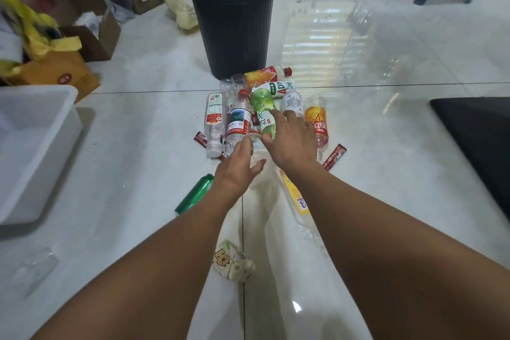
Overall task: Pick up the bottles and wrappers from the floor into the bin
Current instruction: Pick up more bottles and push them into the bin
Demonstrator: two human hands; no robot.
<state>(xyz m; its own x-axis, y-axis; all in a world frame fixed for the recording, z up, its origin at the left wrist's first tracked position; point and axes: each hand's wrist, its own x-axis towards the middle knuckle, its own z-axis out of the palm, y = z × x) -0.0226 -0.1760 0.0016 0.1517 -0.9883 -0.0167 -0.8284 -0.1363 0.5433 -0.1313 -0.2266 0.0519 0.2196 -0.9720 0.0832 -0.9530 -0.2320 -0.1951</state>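
- Black bin (234, 22) upright on the floor, upper centre of frame.
- Heaped just below it, mid-frame: plastic bottles (214, 119) lying flat, red wrappers (334, 157) at both edges of the heap.
- Left hand (238, 165) open, fingers straight, at the heap's near edge.
- Right hand (292, 141) spread over green-labelled bottle (263, 110), touching, not closed round it.
- Green can (194, 194) lower left of the heap.

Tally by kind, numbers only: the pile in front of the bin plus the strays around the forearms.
Labelled bottles: 8
Clear unlabelled bottles: 2
Cans: 1
Wrappers: 4 (3 red sticks, 1 bear-print)
Total: 15 in plain view; more may lie hidden in the pile.
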